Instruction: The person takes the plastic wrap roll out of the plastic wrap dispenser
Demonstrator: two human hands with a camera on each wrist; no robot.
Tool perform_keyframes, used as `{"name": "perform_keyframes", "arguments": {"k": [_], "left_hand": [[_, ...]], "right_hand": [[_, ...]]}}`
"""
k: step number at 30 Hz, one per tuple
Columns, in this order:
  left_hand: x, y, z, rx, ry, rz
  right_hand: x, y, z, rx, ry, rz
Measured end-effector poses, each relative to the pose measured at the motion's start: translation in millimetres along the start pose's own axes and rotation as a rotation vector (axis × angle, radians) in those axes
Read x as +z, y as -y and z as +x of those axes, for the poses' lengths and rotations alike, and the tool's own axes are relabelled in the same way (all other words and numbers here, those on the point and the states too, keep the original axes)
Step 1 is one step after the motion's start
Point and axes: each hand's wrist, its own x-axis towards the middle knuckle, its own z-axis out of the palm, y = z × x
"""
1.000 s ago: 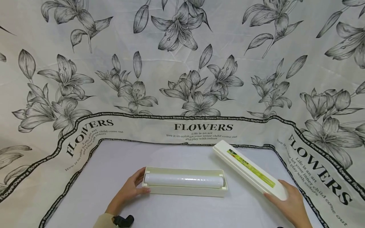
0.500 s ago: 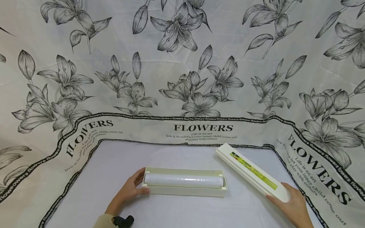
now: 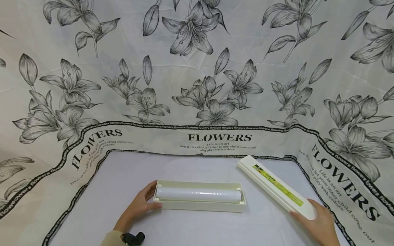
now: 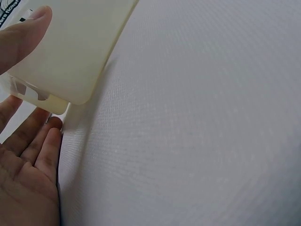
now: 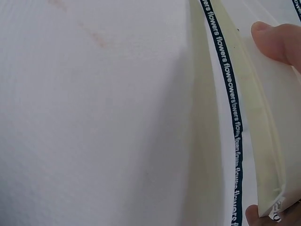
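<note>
A cream-coloured cling film dispenser box (image 3: 200, 206) lies on the white cloth, its long side facing me and its top uncovered. Inside it rests a roll of clear film (image 3: 198, 195). My left hand (image 3: 138, 205) grips the box's left end, thumb on the near wall and fingers behind. The left wrist view shows this thumb (image 4: 33, 40) against the box wall (image 4: 84, 52). On the right, my right hand (image 3: 321, 220) holds the near end of the long white lid (image 3: 264, 182), slanted with its far end pointing left. A yellow-green label (image 3: 278, 186) runs along the lid's top.
White cloth (image 3: 191, 229) covers the work surface. Around it runs a band printed with "FLOWERS" (image 3: 220, 137), and a flower-patterned sheet (image 3: 154, 48) rises behind. A black strapped device (image 3: 133, 238) sits on my left wrist.
My right hand has shifted the lid slightly to the right and toward me. My left hand and the box have stayed in place.
</note>
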Motion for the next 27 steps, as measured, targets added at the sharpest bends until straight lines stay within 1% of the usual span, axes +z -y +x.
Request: {"name": "perform_keyframes", "arguments": {"k": [4, 6, 12, 19, 23, 27], "left_hand": [[-0.6, -0.8, -1.5, 0.01, 0.015, -0.029], [-0.7, -0.7, -2.2, 0.012, 0.02, -0.029], [-0.6, 1.5, -2.5, 0.004, 0.018, -0.027], [-0.7, 1.8, -1.7, 0.008, 0.014, -0.018], [-0.9, 1.7, -1.1, -0.002, 0.022, -0.022], [-0.9, 2.5, -0.9, -0.013, 0.023, -0.024]], "right_hand": [[-1.4, -0.8, -2.2, 0.027, 0.009, 0.003], [-0.8, -1.6, -3.1, 0.046, 0.015, 0.001], [-0.4, -5.4, -5.1, 0.064, 0.008, -0.014], [-1.5, -5.5, -2.3, 0.19, 0.041, -0.028], [-0.5, -8.5, -1.3, 0.216, 0.045, -0.036], [0.4, -11.3, -0.1, 0.222, 0.044, -0.038]]}}
